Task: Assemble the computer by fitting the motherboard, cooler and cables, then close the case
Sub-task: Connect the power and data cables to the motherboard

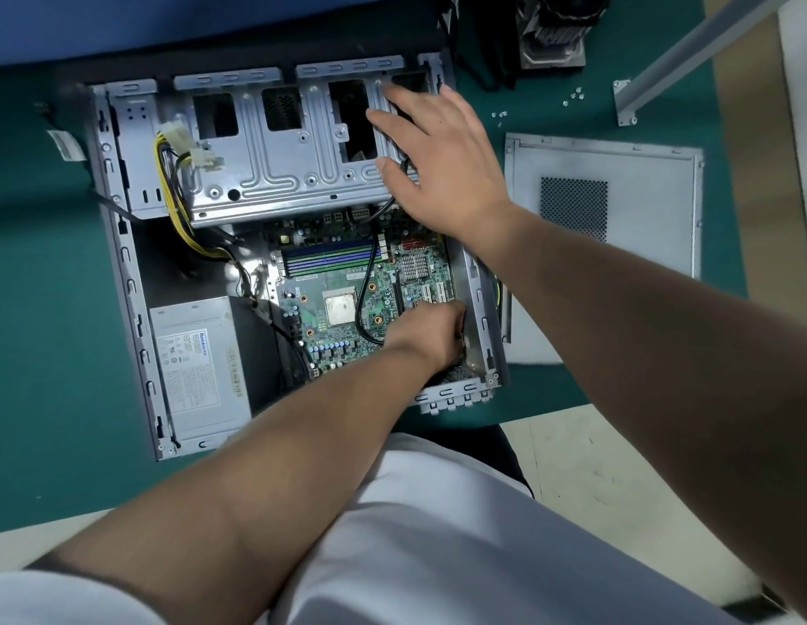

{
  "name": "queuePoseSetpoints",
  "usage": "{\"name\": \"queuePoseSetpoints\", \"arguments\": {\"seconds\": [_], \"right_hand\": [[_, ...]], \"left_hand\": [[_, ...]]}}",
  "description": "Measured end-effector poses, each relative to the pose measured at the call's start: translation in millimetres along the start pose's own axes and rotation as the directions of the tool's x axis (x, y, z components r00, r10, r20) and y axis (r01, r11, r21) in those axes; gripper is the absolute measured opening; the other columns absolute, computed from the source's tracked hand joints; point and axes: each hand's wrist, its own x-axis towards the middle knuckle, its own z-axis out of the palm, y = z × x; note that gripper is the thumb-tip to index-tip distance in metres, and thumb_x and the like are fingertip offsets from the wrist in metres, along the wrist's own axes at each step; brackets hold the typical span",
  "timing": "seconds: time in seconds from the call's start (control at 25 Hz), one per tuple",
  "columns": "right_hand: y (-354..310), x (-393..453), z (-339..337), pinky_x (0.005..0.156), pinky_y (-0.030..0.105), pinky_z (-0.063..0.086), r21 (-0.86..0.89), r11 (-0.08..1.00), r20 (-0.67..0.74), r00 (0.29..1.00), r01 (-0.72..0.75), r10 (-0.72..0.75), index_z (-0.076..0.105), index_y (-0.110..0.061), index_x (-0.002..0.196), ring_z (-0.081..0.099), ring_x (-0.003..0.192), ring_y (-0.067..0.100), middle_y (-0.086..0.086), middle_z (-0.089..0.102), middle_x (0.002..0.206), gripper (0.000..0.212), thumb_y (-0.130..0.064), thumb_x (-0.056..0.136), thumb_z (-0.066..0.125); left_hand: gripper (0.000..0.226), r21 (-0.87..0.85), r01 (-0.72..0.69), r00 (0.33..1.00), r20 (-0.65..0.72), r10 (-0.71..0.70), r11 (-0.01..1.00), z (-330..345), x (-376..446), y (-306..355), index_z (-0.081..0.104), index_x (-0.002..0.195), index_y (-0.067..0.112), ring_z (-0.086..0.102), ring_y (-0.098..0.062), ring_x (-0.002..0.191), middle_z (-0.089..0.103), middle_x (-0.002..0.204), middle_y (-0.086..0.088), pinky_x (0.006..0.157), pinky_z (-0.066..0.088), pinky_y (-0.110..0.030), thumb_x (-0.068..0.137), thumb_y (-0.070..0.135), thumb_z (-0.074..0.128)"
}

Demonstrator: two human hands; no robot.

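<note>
Case (122,245) of grey metal lies open on its side on the green mat (40,309), its long axis running from the near edge toward the blue wall at the far side, slightly turned so the near end swings left. One motherboard (343,281) sits flat in the right half of the case floor, with its bank of blue and green memory slots (331,262) running left to right and the bare square processor (340,309) near its middle. One power supply (196,367) lies in the near left corner, label up, and a bundle of yellow and black wires (180,205) rises from it toward the drive cage (275,169) that spans the far end. A single black cable (363,290) loops down across the board.

The right hand (433,160) lies spread and flat, fingers straight, resting on the right end of the drive cage and gripping nothing. The left hand (431,331) is down at the near right corner of the board, fingers curled inward beside the case wall; what they pinch, if anything, cannot be made out.

One side panel (618,173) lies flat on the mat just right of the case, vent grille up. One cooler (552,33) stands on the mat beyond it, at the far edge. Several small screws (573,96) are scattered in two loose groups between them; their count is unclear.
</note>
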Motion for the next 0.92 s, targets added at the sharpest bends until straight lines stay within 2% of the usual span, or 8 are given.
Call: {"name": "queuePoseSetpoints", "arguments": {"seconds": [0.12, 0.28, 0.44, 0.56, 0.64, 0.72, 0.92], "right_hand": [[-0.1, -0.4, -0.6, 0.127, 0.04, 0.011, 0.002, 1.0, -0.001, 1.0, 0.002, -0.002, 0.05, -0.027, 0.149, 0.042, 0.142, 0.019, -0.002, 0.042, 0.159, 0.053, -0.047, 0.101, 0.037], [-0.7, 0.2, -1.2, 0.127, 0.04, 0.012, 0.002, 1.0, 0.006, 1.0, 0.0, 0.0, 0.05, -0.027, 0.149, 0.042, 0.142, 0.019, -0.002, 0.041, 0.159, 0.053, -0.047, 0.101, 0.037], [-0.1, -0.4, -1.6, 0.127, 0.04, 0.011, 0.006, 1.0, 0.011, 1.0, -0.001, 0.001, 0.049, -0.027, 0.149, 0.041, 0.142, 0.02, -0.002, 0.041, 0.159, 0.054, -0.047, 0.101, 0.037], [-0.6, -0.3, -1.9, 0.127, 0.04, 0.01, 0.007, 1.0, 0.013, 1.0, -0.003, 0.003, 0.049, -0.027, 0.15, 0.041, 0.142, 0.02, -0.002, 0.041, 0.159, 0.054, -0.047, 0.101, 0.037], [-0.4, -0.5, -1.9, 0.127, 0.04, 0.01, 0.008, 1.0, 0.013, 1.0, -0.002, 0.002, 0.049, -0.027, 0.15, 0.041, 0.142, 0.02, -0.002, 0.041, 0.159, 0.054, -0.046, 0.101, 0.037], [-0.1, -0.4, -1.6, 0.127, 0.04, 0.011, 0.013, 1.0, 0.008, 1.0, 0.002, -0.002, 0.049, -0.027, 0.149, 0.042, 0.142, 0.02, -0.002, 0.041, 0.159, 0.053, -0.046, 0.101, 0.037], [-0.9, -0.6, -2.0, 0.127, 0.04, 0.011, 0.026, 1.0, 0.004, 1.0, 0.003, -0.004, 0.05, -0.027, 0.149, 0.042, 0.142, 0.02, -0.002, 0.042, 0.159, 0.053, -0.046, 0.101, 0.038]], "left_hand": [[0.019, -0.033, 0.006, 1.0, -0.001, -0.006, 0.999, -1.2, -0.8, -0.8, 0.059, 0.106, 0.027, 0.063, -0.021, 0.083, 0.065, 0.091, 0.002, 0.068, 0.053, -0.034, 0.095, 0.014, 0.067], [0.018, -0.12, 0.02, 0.998, 0.055, -0.013, 0.993, -5.1, 0.2, -4.4, 0.056, 0.09, 0.024, 0.064, -0.019, 0.087, 0.067, 0.094, 0.003, 0.082, 0.056, -0.035, 0.092, 0.017, 0.072], [0.015, -0.154, 0.029, 0.998, 0.063, -0.019, 0.988, -6.8, 0.9, -3.6, 0.057, 0.094, 0.024, 0.064, -0.02, 0.084, 0.064, 0.09, 0.003, 0.074, 0.052, -0.032, 0.092, 0.022, 0.072], [0.025, -0.129, 0.054, 0.998, 0.044, -0.048, 0.99, -6.6, -0.6, -0.2, 0.055, 0.113, 0.023, 0.061, -0.02, 0.08, 0.057, 0.083, 0.006, 0.061, 0.045, -0.026, 0.093, 0.021, 0.071], [0.041, -0.112, 0.071, 0.997, 0.041, -0.067, 0.991, -5.9, -0.8, 2.6, 0.05, 0.127, 0.02, 0.061, -0.022, 0.081, 0.061, 0.09, 0.001, 0.064, 0.048, -0.03, 0.093, 0.02, 0.072], [0.048, -0.104, 0.081, 0.996, 0.03, -0.078, 0.991, -5.8, -0.5, 4.0, 0.044, 0.133, 0.019, 0.061, -0.025, 0.084, 0.063, 0.098, -0.005, 0.07, 0.051, -0.035, 0.093, 0.02, 0.072], [0.061, -0.106, 0.098, 0.995, 0.03, -0.095, 0.99, -6.3, 2.3, 5.2, 0.039, 0.144, 0.018, 0.058, -0.026, 0.084, 0.055, 0.089, -0.001, 0.073, 0.05, -0.036, 0.093, 0.018, 0.072]]}}
